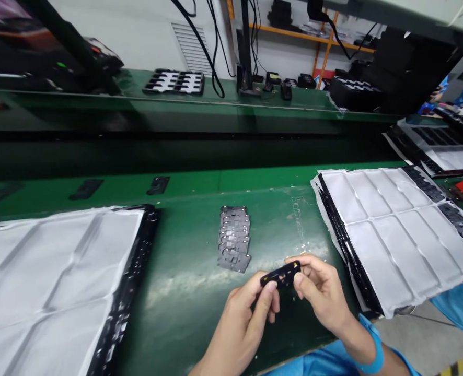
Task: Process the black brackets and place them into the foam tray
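Observation:
A small black flat part (281, 277) with yellow marks at its ends is held above the green bench, tilted up to the right. My left hand (251, 308) pinches its left end between thumb and fingers. At the other end, my right hand (320, 290) grips it the same way, a blue band around that wrist. Just beyond my hands lies an overlapping row of dark flat plates (234, 230), the nearest one turned askew. What kind of part I hold cannot be made out.
To the left lies a black tray stack (133, 282) covered with a white sheet. Another stack of sheet-covered trays (396, 224) is at the right, with dark parts along its far side. Single dark pieces (158, 185) lie beyond, below a raised green shelf (223, 104).

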### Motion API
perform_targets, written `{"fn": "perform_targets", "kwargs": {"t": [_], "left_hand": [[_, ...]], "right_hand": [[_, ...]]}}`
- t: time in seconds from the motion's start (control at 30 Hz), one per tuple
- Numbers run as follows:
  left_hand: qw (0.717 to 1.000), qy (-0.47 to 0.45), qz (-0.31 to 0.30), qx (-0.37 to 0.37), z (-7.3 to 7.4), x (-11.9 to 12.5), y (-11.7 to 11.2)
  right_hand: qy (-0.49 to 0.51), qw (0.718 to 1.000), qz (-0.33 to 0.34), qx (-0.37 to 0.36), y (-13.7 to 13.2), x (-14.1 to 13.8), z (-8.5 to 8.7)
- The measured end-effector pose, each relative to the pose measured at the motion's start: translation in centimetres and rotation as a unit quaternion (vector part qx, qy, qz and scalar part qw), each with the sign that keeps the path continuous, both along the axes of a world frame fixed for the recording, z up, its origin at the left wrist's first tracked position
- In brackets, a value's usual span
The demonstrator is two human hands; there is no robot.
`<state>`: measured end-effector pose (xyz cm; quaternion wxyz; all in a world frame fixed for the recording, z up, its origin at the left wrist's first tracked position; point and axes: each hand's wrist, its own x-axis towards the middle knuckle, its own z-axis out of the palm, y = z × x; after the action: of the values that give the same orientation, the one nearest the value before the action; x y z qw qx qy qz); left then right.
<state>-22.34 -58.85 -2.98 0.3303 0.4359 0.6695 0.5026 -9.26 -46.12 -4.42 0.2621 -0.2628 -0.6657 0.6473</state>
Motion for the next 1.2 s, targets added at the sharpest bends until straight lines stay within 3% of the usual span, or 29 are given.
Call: {"fn": "perform_targets", "kwargs": {"t": [0.3,0.43,0.57,0.9,1.2], "left_hand": [[0.999,0.047,0.018,0.018,-0.2,-0.5,-0.1],[0.999,0.041,0.023,0.008,-0.4,-0.6,-0.1],[1.000,0.015,0.018,-0.005,-0.3,-0.7,0.1],[0.998,-0.057,-0.007,-0.018,-0.1,0.0,-0.1],[0.997,-0.070,0.000,-0.011,-0.3,0.4,0.1]], "right_hand": [[-0.033,0.999,0.020,0.038,0.0,-0.4,0.0],[-0.044,0.989,0.041,0.137,0.8,0.3,0.5],[-0.047,0.974,0.002,0.220,1.3,0.5,0.9],[-0.033,0.993,-0.051,0.105,-0.3,-0.5,0.4],[0.017,0.995,-0.028,0.096,-0.5,-0.4,0.8]]}}
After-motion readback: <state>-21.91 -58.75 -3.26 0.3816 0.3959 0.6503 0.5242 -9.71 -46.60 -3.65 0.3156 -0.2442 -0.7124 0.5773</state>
